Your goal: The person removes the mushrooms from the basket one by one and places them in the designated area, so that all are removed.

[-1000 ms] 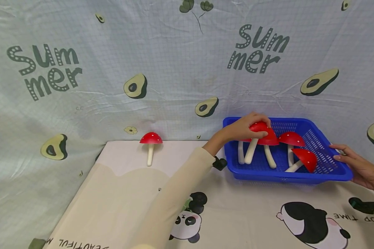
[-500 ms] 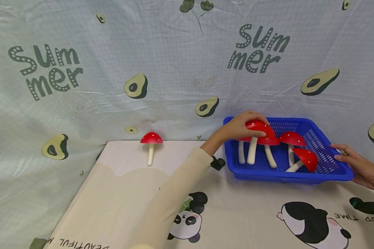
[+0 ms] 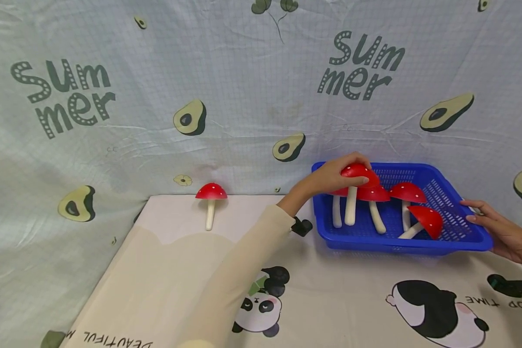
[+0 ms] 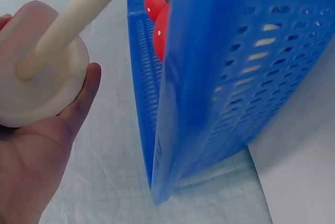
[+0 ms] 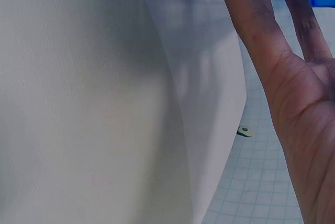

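Note:
My left hand (image 3: 360, 173) grips the red white-dotted cap of a toy mushroom (image 3: 351, 208) and holds it upright over the left end of a blue slotted basket (image 3: 396, 246). In the left wrist view the cap's white underside (image 4: 44, 85) lies against my palm beside the basket's wall (image 4: 235, 77). Three more red mushrooms (image 3: 406, 193) are in the basket, one of them tipped over (image 3: 428, 220). My right hand (image 3: 471, 212) rests with straight fingers (image 5: 251, 14) against the basket's right rim. A single mushroom (image 3: 210, 193) stands against the backdrop at the far left of the mat.
The table carries a cream mat with panda prints (image 3: 261, 309). Behind it hangs a wrinkled avocado-print cloth (image 3: 243, 96), close to the basket's back edge. A small dark clip (image 3: 303, 225) lies just left of the basket.
My left hand has raised the mushroom a little and drawn it left, and its stem now hangs straighter. The right hand and the basket have stayed put.

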{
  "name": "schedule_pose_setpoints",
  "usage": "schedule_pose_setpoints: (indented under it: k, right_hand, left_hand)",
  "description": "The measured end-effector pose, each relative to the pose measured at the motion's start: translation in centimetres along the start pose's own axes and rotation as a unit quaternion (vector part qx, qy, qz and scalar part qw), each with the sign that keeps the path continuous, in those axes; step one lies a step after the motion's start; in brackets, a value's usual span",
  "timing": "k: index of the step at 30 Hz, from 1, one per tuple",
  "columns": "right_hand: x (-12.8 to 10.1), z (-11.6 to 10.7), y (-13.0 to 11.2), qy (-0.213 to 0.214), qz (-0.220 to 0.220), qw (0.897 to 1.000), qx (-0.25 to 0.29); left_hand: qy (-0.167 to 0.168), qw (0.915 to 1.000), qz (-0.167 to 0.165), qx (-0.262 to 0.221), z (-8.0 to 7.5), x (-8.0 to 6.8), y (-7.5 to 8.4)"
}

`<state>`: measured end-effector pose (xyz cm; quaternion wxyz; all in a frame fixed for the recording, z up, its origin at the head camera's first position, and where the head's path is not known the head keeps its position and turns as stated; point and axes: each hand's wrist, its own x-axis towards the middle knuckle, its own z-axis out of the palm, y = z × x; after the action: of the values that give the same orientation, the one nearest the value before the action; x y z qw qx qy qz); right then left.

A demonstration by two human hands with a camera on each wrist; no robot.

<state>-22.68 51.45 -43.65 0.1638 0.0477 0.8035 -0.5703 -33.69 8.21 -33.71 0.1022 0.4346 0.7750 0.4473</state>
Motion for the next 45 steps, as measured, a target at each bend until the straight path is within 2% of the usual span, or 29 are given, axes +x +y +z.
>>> schedule_pose_setpoints:
  k: [13,22,29,37,45]
  right_hand:
    - [-0.1,-0.1,-0.1,-0.012,-0.002,0.998,0.058]
    - [0.1,-0.1,0.1,-0.006,0.003,1.000,0.029]
    - [0.2,-0.1,0.1,-0.003,0.008,1.000,0.009]
    - [0.1,0.0,0.0,-0.002,0.007,1.000,0.010]
    - [-0.1,-0.1,-0.1,-0.007,0.000,0.999,0.038]
  left_hand:
    - [-0.004,0.9995,0.017,-0.027,-0.9,-0.8,-1.0]
    - [0.013,0.9994,0.028,-0.016,-1.3,-1.7,-1.7]
    - [0.027,0.9994,0.017,-0.017,-1.4,-2.0,-2.0]
    - [0.027,0.9995,0.011,-0.012,-1.7,-2.1,-2.1]
    - [0.032,0.9991,0.010,-0.026,-2.5,-2.5,-2.5]
